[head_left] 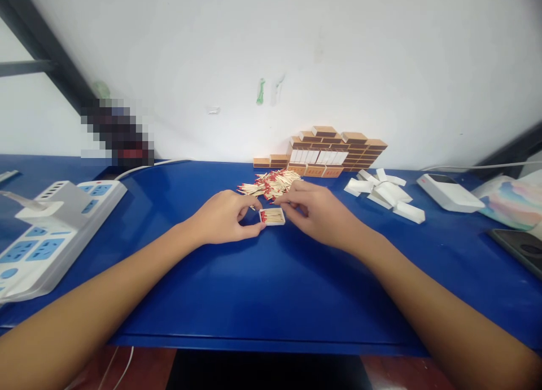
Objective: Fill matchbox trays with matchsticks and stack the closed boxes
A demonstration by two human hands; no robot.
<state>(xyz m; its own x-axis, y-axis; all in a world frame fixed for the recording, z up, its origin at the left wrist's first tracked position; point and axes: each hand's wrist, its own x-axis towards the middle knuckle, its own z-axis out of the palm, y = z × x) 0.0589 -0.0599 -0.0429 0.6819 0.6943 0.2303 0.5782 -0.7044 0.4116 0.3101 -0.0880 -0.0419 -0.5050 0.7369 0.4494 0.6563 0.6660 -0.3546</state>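
Red-tipped matches fill a small open tray [272, 215], which lies flat on the blue table [271, 288] between both hands. The left hand [222, 218] is curled, thumb and forefinger pinching the tray's left end. The right hand [319, 212] is half closed, its fingertips holding the tray's right end. Just behind the tray lies a loose pile of matches [271, 182]. Stacked matchboxes [334, 153] stand against the wall. Empty white trays [385, 195] lie to the right, a power strip [46, 232] to the far left.
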